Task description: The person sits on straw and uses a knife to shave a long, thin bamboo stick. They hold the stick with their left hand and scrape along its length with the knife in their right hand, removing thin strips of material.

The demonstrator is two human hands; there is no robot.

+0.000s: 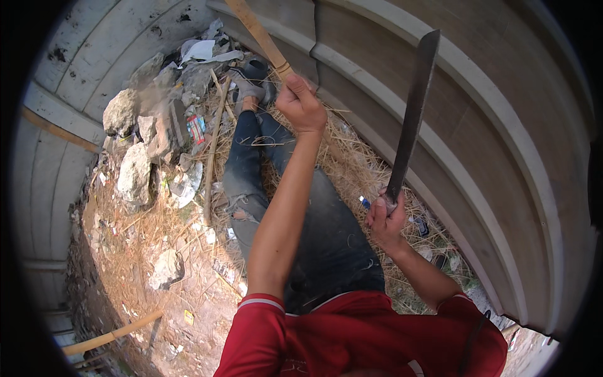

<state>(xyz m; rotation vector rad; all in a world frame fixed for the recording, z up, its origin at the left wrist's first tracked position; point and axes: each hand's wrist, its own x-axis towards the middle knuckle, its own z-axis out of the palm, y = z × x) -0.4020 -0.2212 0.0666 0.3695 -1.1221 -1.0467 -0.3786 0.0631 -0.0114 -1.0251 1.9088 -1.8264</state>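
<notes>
My left hand [303,108] is closed around the near end of a light bamboo pole [257,31], which runs up and away past the top edge of the view. Farther right, my right hand [385,221] grips a machete [414,110] by its handle, most of which my fingers hide. The long dark blade points up, apart from the bamboo, with corrugated sheeting behind it. My legs in dark torn trousers [326,220] stretch out below both hands.
Corrugated metal sheeting [502,157] curves close along the right. Pale rocks [134,173] and litter lie left of my legs, with straw [352,160] around them. A thin stick [210,163] rests beside my left leg. Another bamboo piece [119,333] lies at lower left.
</notes>
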